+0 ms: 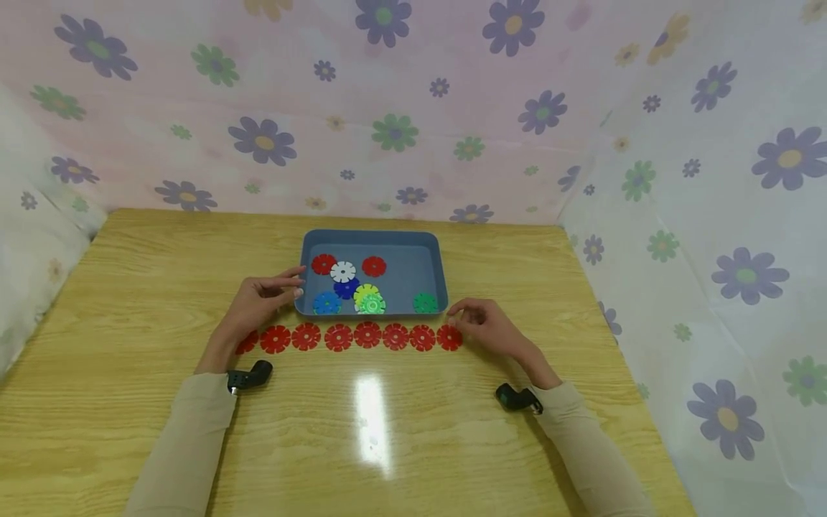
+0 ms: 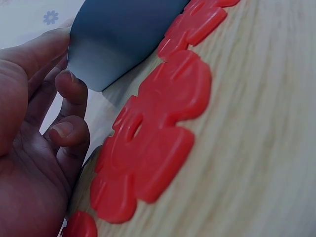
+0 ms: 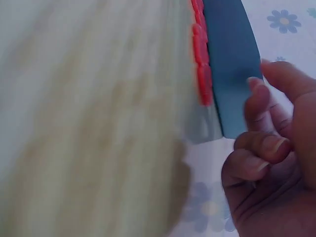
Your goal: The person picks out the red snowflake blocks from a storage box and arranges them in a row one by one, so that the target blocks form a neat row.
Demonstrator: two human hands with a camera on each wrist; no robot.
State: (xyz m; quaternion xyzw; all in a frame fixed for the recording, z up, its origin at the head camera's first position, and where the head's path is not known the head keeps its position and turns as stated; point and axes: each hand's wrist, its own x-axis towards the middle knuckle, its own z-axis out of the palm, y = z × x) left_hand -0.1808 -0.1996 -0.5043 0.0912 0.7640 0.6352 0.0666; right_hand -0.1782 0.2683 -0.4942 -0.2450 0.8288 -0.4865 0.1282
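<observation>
A grey-blue rectangular tray (image 1: 413,248) sits on the wooden table, holding several notched plastic discs in red, white, blue, yellow and green. At its left side, my left hand (image 1: 255,305) holds the rim with thumb and fingertips, its other fingers bent inward. At the tray's near right corner, my right hand (image 1: 492,327) pinches the rim between thumb and fingertip; in the right wrist view its remaining fingers (image 3: 256,165) are curled. Along the tray's near side runs a row of several red flower-shaped discs (image 1: 339,337). The left hand partly covers the leftmost disc (image 1: 247,343).
The light wooden table (image 1: 310,445) meets flower-printed cloth (image 1: 439,172) at the back and on both sides. A black wrist device (image 1: 252,375) sits at the left cuff and another black device (image 1: 517,397) at the right cuff. Glare marks the table's middle.
</observation>
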